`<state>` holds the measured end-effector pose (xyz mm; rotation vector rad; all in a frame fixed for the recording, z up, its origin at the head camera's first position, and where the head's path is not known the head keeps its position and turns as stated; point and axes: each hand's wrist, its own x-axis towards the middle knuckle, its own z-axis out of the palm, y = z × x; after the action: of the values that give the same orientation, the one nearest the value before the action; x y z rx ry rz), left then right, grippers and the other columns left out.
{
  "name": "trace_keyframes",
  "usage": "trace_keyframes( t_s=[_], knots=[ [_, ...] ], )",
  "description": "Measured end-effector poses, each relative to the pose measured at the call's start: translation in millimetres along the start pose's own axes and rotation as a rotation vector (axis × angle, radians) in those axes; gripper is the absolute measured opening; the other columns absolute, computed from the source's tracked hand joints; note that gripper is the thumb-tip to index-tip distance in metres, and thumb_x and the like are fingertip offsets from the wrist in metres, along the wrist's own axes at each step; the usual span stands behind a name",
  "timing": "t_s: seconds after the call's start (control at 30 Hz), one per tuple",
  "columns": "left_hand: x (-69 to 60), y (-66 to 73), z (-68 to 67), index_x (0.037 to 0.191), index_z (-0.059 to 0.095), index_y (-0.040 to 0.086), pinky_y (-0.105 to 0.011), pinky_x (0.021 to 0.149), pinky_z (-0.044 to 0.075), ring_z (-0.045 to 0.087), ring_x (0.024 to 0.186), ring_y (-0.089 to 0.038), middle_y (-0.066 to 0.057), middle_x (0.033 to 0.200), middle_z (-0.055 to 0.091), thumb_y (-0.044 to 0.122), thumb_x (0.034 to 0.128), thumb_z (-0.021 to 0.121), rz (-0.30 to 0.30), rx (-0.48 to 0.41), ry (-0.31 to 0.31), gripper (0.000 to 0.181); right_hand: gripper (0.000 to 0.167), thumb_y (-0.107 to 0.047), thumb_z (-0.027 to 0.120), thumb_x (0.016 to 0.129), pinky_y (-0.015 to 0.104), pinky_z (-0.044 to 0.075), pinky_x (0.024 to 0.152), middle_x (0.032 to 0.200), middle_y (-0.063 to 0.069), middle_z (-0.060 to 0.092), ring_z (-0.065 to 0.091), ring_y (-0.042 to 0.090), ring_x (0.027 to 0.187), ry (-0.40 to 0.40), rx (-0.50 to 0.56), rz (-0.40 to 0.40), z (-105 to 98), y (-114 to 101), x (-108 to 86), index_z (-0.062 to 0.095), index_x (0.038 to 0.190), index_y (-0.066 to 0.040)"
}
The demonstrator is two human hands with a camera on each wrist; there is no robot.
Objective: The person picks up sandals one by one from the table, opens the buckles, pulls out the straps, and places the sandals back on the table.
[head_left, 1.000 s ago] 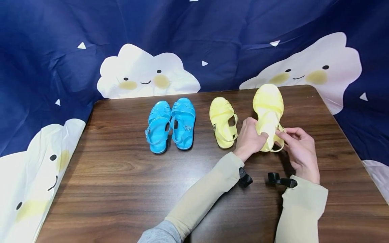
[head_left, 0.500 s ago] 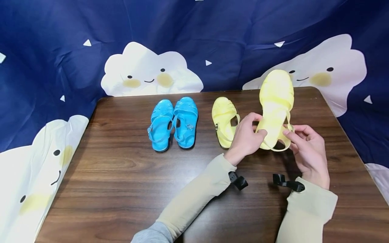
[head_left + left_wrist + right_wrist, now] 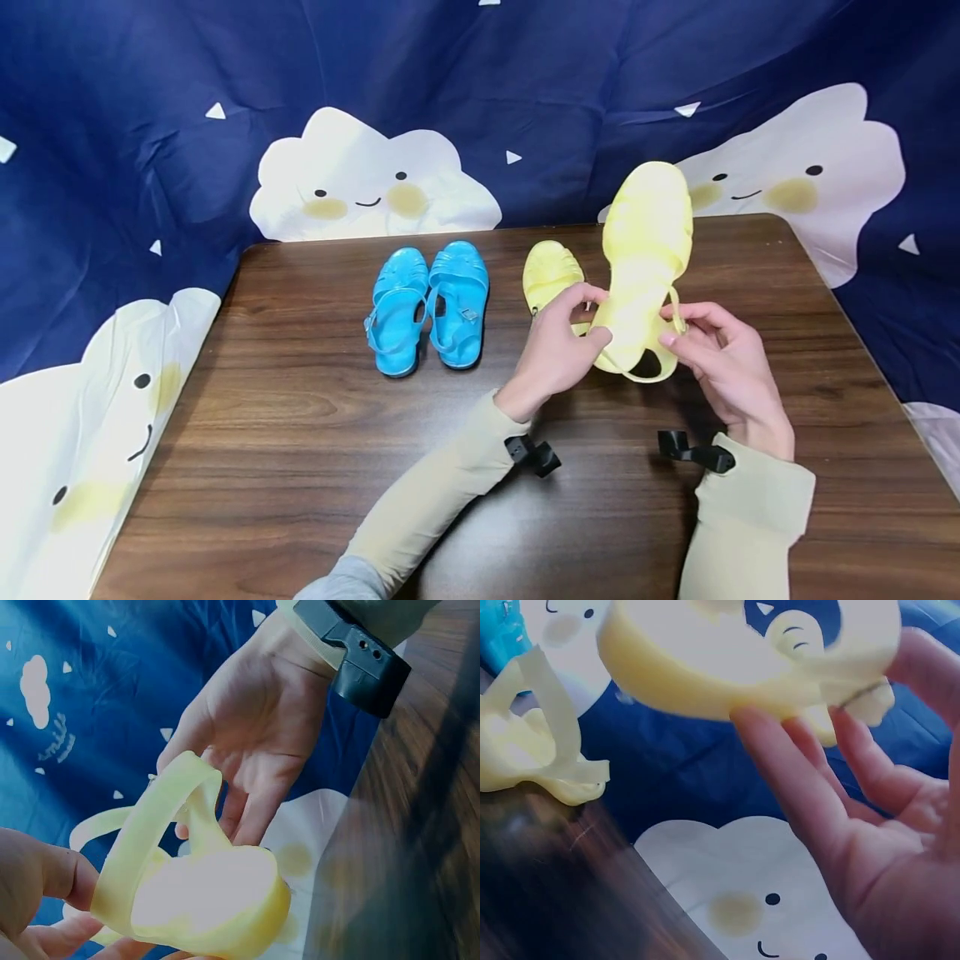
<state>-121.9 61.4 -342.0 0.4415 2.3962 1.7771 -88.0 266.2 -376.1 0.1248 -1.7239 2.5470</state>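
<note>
Both hands hold one yellow sandal (image 3: 647, 242) raised over the table, its toe pointing away. My left hand (image 3: 558, 346) pinches its heel side between thumb and fingers. On the other side my right hand (image 3: 731, 367) pinches the ankle strap near the buckle. In the left wrist view the sandal's heel (image 3: 217, 892) is seen close, the left hand (image 3: 37, 900) at its strap. The right wrist view shows the right hand's fingers (image 3: 795, 772) against the sole's edge. A second yellow sandal (image 3: 551, 271) lies on the table, partly hidden behind the left hand.
Two blue sandals (image 3: 459, 308) lie side by side, left of the yellow ones, on the dark wooden table (image 3: 285, 400). Beyond the table's far edge hangs a blue cloth (image 3: 555, 100) with white clouds. Each sleeve carries a black wrist mount.
The held yellow sandal has risen off the table, first shifting right and then back left. Both hands have moved with it, and the left hand now covers part of the other yellow sandal.
</note>
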Motion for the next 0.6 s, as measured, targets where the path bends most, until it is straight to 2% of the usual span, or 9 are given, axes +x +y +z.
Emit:
trace_keyframes(
  t_s=[0.1, 0.2, 0.33, 0.47, 0.6],
  knots=[
    [-6.0, -3.7, -10.5, 0.113, 0.062, 0.012, -0.023, 0.083, 0.053, 0.065, 0.105, -0.017, -0.001, 0.126, 0.06, 0.001, 0.0842, 0.061, -0.001, 0.011, -0.001, 0.03, 0.028, 0.019, 0.058, 0.084, 0.016, 0.054, 0.074, 0.105, 0.005, 0.069, 0.065, 0.008, 0.09, -0.07, -0.043, 0.0, 5, 3, 2.1, 0.062, 0.108, 0.004],
    [-12.1, -7.2, -19.9, 0.111, 0.062, 0.013, -0.021, 0.08, 0.053, 0.065, 0.106, -0.018, 0.0, 0.127, 0.06, 0.002, 0.0843, 0.06, -0.012, 0.01, 0.002, 0.029, 0.032, 0.02, 0.059, 0.083, 0.017, 0.054, 0.08, 0.106, 0.005, 0.067, 0.065, 0.009, 0.097, -0.114, -0.09, 0.002, 12, 6, 4.1, 0.061, 0.109, 0.002],
    [-21.3, -13.3, -33.3, 0.111, 0.063, 0.012, -0.024, 0.082, 0.054, 0.066, 0.106, -0.019, -0.002, 0.125, 0.061, 0.0, 0.0846, 0.059, -0.007, -0.006, 0.021, 0.029, 0.035, 0.016, 0.063, 0.083, 0.016, 0.052, 0.084, 0.107, 0.003, 0.064, 0.064, 0.008, 0.103, -0.16, -0.216, 0.026, 22, 10, 6.1, 0.058, 0.114, -0.001],
    [-31.3, -21.8, -47.2, 0.112, 0.062, 0.008, -0.03, 0.084, 0.055, 0.065, 0.11, -0.022, -0.006, 0.126, 0.061, -0.002, 0.0862, 0.058, -0.012, -0.052, 0.022, 0.028, 0.038, 0.008, 0.068, 0.083, 0.014, 0.05, 0.086, 0.111, 0.002, 0.062, 0.063, 0.006, 0.108, -0.197, -0.358, 0.09, 33, 12, 8.0, 0.055, 0.118, 0.002],
    [-42.0, -30.3, -59.0, 0.112, 0.061, 0.005, -0.03, 0.088, 0.054, 0.064, 0.11, -0.025, -0.009, 0.124, 0.061, -0.005, 0.0862, 0.056, -0.012, -0.083, 0.022, 0.028, 0.037, -0.003, 0.073, 0.083, 0.015, 0.051, 0.085, 0.112, 0.003, 0.06, 0.062, 0.005, 0.109, -0.248, -0.502, 0.165, 43, 15, 10.2, 0.056, 0.115, 0.002]
  ],
)
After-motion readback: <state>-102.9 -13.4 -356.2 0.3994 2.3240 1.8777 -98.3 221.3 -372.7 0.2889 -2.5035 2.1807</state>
